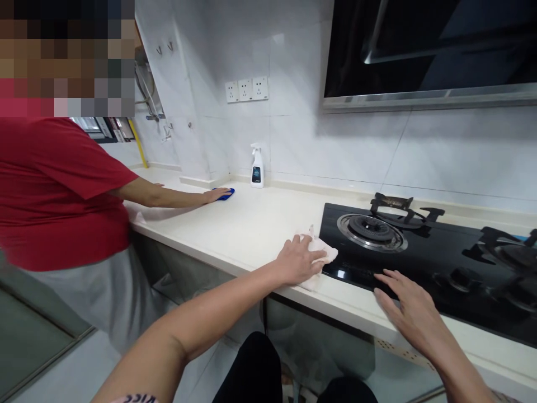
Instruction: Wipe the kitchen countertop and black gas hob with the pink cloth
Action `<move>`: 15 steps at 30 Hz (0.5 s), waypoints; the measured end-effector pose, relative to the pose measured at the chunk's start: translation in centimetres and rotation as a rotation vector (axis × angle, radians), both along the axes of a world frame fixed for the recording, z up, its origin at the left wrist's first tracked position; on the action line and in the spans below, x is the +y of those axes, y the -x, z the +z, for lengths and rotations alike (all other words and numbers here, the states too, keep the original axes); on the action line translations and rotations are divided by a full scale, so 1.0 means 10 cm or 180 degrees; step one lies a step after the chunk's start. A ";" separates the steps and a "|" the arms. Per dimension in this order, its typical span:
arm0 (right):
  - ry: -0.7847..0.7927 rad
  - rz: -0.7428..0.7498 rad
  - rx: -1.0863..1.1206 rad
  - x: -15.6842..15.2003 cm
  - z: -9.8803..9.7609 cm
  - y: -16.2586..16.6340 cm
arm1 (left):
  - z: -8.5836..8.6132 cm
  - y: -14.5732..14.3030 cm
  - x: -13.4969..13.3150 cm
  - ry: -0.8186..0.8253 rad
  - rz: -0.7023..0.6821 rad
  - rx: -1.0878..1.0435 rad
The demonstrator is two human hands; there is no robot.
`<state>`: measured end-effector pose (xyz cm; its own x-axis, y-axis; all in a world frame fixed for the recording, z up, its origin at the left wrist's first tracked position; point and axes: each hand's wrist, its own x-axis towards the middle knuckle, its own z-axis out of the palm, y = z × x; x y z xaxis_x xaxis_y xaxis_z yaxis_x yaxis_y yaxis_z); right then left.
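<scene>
My left hand [298,262] presses a crumpled white paper towel [326,251] onto the countertop, its fingers curled over it. The towel lies against the left edge of the black glass gas hob [348,268]. My right hand [406,302] is open, fingers spread, at the hob's front edge and holds nothing. Behind my hands is a bare round burner [371,229]. A black pan support [405,215] sits off it, toward the back of the hob. The hob's right side runs out of view.
A person in a red shirt [62,184] stands at the left, one hand [216,195] on a blue cloth [226,194] on the white countertop [235,229]. A white spray bottle [257,168] stands by the wall below the sockets [247,89]. A black range hood [428,50] hangs above the hob.
</scene>
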<state>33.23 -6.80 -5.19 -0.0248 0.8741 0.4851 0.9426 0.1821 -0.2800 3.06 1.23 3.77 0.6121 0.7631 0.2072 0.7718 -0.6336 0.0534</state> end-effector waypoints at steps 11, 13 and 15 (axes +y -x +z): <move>0.0006 -0.0029 0.0046 -0.04 0.06 0.09 | 0.06 -0.16 -0.18 -0.0506 -0.0165 -0.0758; -0.0029 -0.0025 0.0046 -0.04 0.06 0.09 | 0.02 -0.37 -0.20 -0.0393 -0.0391 -0.0490; -0.0056 -0.0020 0.0038 -0.05 0.05 0.10 | -0.04 -0.54 -0.20 -0.0266 -0.0680 -0.0208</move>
<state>32.24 -7.33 -4.72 -0.0135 0.8656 0.5006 0.9403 0.1813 -0.2881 8.51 -0.76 3.33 0.7410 0.5963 0.3088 0.6164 -0.7864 0.0394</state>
